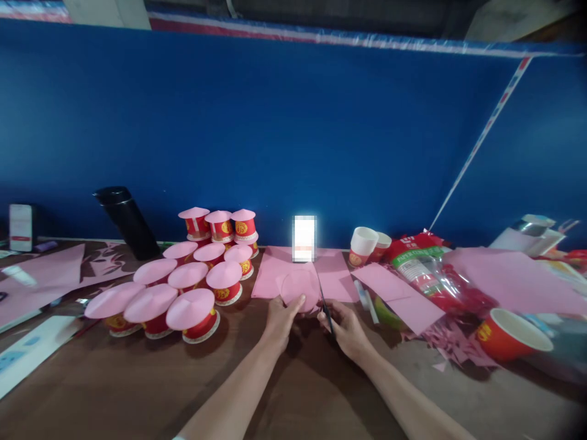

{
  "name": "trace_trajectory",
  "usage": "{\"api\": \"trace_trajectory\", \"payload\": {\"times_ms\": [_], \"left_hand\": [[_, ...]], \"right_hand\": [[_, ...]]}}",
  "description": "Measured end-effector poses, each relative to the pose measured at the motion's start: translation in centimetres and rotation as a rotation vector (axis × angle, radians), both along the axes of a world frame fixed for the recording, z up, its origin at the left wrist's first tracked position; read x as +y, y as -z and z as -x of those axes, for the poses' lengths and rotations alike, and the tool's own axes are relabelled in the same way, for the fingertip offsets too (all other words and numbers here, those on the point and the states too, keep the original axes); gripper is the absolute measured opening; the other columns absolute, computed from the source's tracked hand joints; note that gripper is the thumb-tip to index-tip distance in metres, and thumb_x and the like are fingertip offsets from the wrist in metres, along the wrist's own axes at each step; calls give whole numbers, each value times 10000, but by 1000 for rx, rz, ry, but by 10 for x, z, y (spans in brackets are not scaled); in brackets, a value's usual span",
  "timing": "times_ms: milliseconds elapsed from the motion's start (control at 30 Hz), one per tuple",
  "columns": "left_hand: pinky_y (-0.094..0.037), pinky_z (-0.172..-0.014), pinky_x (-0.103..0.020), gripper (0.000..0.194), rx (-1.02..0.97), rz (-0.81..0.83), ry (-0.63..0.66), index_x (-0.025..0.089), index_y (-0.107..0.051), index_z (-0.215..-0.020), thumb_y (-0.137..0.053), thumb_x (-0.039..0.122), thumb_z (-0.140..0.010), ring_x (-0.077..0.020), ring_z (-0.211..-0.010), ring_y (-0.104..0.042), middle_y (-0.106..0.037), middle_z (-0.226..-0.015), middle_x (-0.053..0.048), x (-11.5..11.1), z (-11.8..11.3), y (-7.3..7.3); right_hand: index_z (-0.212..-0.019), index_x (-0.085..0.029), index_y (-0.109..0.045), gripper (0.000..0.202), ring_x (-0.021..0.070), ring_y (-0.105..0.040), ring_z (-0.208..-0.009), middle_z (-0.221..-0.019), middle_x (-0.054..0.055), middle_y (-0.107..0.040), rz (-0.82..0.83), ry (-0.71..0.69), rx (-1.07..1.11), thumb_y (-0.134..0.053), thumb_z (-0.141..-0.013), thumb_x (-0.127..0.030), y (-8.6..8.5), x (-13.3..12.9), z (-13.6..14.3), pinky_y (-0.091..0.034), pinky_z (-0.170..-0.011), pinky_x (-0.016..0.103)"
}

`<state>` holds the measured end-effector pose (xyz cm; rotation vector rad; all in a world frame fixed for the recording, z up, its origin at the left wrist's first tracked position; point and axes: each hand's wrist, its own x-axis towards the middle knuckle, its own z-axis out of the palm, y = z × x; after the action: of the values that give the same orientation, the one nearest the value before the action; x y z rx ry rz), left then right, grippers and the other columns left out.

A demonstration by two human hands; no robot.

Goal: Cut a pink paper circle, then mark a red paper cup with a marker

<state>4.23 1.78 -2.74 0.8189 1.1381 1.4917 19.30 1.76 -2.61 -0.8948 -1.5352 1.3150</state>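
Scissors and a pink paper disc sit in our two hands at the middle of the brown table.

We note the scissors' long axis runs away from us, blades pointing toward the blue wall and tilted slightly left, their edge against the disc's right side. Our right hand is closed around the scissor handles, forearm angling in from the lower right. Our left hand pinches the disc's near edge, thumb on top, forearm coming in from the lower left. The disc lies over pink paper sheets. Left of it stand red cups upside down, capped with pink cones; their gold emblems are too small to read. Writing on the green-labelled packet at right is illegible.
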Motion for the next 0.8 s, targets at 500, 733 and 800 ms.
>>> {"api": "trace_trajectory", "payload": {"times_ms": [500, 733, 800], "left_hand": [[-447, -491, -222, 389, -28, 21, 6, 73, -663, -806, -714, 390, -587, -135, -531, -588, -673, -657, -81, 0, -1, 0], [-463, -509, -228, 370, -46, 39, 24, 82, -667, -804, -715, 382, -593, -140, -543, -604, -686, -692, -89, 1, -1, 2], [-462, -505, -225, 382, -44, 38, 21, 80, -667, -823, -714, 382, -594, -142, -552, -605, -687, -703, -93, 1, -1, 3]], "right_hand": [[-990, -153, -557, 309, 102, -472, -616, -701, -5, -526, -4, -16, -25, -614, -758, -349, 1, 0, -1, -392, -543, 200], [-976, -156, -566, 294, 98, -468, -599, -686, -13, -520, 3, -23, -9, -616, -755, -343, 2, 0, -1, -390, -539, 201], [-977, -155, -566, 289, 100, -475, -613, -705, -6, -528, 6, -23, -6, -611, -761, -341, 2, 0, -1, -395, -544, 202]]}}
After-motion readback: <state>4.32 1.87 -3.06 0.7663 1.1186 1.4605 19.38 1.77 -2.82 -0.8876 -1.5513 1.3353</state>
